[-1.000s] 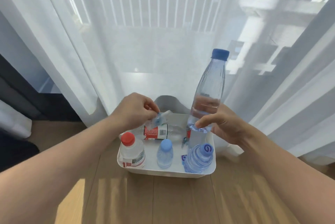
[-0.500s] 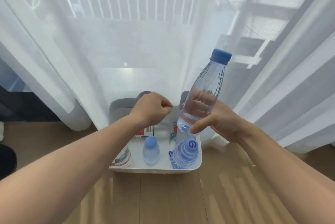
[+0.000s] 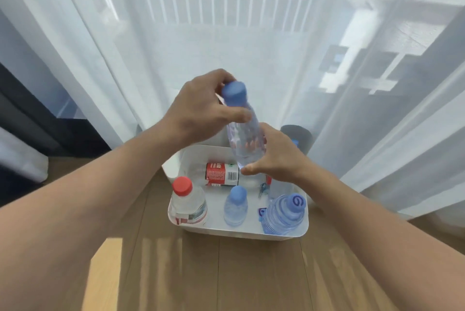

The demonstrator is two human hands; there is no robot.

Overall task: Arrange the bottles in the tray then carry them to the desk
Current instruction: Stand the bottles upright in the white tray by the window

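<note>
Both hands are holding the tall clear bottle (image 3: 245,132) above the white tray (image 3: 239,231), and it's tilting, blue cap (image 3: 234,91) leaning left. The left hand (image 3: 198,106) is curling round the neck; the right hand (image 3: 275,157) is gripping the base, fingertips blurring through the plastic. A red-capped bottle (image 3: 187,200), a small blue-capped bottle (image 3: 236,206) and a ribbed blue bottle (image 3: 284,213) are standing along the tray's near wall. A red-labelled bottle (image 3: 222,174) is lying behind them, its right end hidden. A dark shape (image 3: 298,135) behind the curtain (image 3: 251,33) is proving unreadable.
</note>
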